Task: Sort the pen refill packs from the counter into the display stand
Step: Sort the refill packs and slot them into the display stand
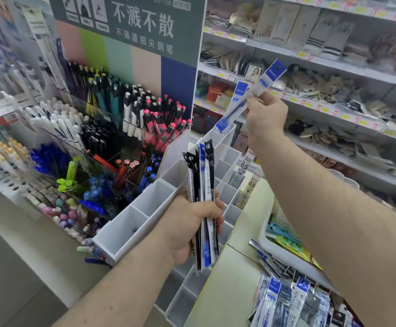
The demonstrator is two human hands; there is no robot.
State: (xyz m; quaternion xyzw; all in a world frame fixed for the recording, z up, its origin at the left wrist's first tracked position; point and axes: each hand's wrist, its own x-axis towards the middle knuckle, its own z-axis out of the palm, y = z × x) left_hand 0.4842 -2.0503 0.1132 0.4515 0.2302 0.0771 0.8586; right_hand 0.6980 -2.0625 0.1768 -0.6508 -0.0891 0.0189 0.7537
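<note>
Stationery aisle, white display stand [145, 208]: my left hand [192, 227] gripped a bundle of refill packs [204, 197]; right hand [265, 116] pinched one blue pack [263, 81] above a slot. Risk: wrong compartment.

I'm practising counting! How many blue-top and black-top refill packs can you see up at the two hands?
Blue-top packs: 3, two by the right hand, one in the left hand's bundle.
Black-top packs: 2 showing in that bundle; more may hide.
Total: 5.
</note>
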